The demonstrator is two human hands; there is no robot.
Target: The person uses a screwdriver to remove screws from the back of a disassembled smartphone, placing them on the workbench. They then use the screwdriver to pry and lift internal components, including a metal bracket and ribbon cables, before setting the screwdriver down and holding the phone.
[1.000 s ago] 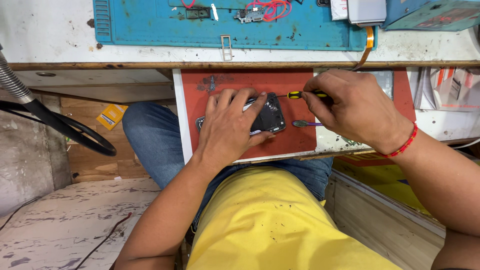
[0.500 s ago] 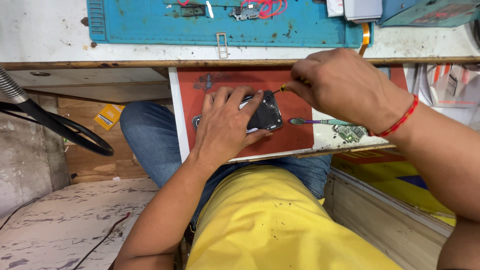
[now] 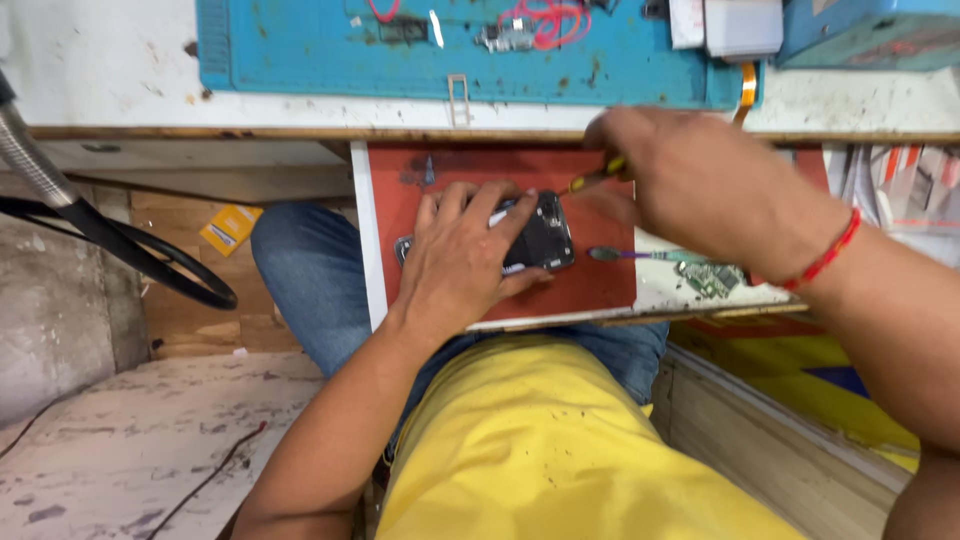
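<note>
An opened black phone [image 3: 541, 240] lies on a red mat [image 3: 600, 290] in a pulled-out drawer. My left hand [image 3: 462, 256] lies flat over the phone's left part and holds it down. My right hand [image 3: 700, 190] is raised above and right of the phone, fingers closed on a small yellow-handled screwdriver [image 3: 592, 181] whose tip points toward the phone's upper right corner. A thin purple-handled tool [image 3: 640, 255] rests on the mat just right of the phone. A small green circuit board [image 3: 712, 278] sits beyond it.
A blue work mat [image 3: 300, 50] on the white bench above carries red wires, small parts and a white box [image 3: 742, 25]. A black flexible hose [image 3: 110, 235] curves at the left. Stacked papers [image 3: 890, 195] fill the drawer's right side. My lap lies under the drawer.
My right hand with the screwdriver has lifted from beside the phone and moved up toward the bench edge. My left hand stays on the phone.
</note>
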